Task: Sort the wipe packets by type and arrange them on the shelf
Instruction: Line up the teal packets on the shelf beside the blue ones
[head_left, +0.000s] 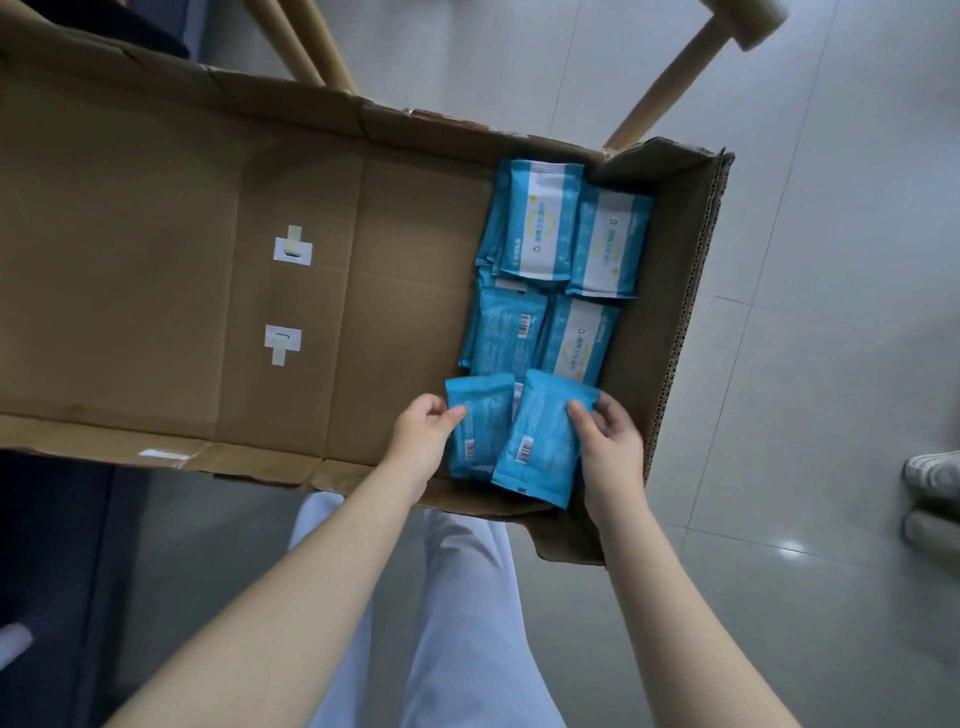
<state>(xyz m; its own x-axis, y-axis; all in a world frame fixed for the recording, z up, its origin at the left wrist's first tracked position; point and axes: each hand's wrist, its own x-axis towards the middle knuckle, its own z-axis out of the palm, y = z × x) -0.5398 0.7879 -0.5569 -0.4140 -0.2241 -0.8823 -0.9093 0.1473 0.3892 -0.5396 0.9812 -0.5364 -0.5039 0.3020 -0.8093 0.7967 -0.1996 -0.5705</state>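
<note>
Gripping one blue wipe packet (475, 431) in the left hand (423, 434) and a second packet (540, 441) in the right hand (610, 441) with curled fingers (579, 413), inside the cardboard box (156, 208) beside the remaining packets (545, 234), seemingly just starting the sorting.

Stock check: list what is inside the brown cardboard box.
Stacked blue plastic wipe packets crowd its right end; left hand and right hand each hold one. Two white tape patches mark the floor. Lower packets are covered.

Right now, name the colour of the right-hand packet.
The flat plastic wipe packet is bright blue; head view.
</note>
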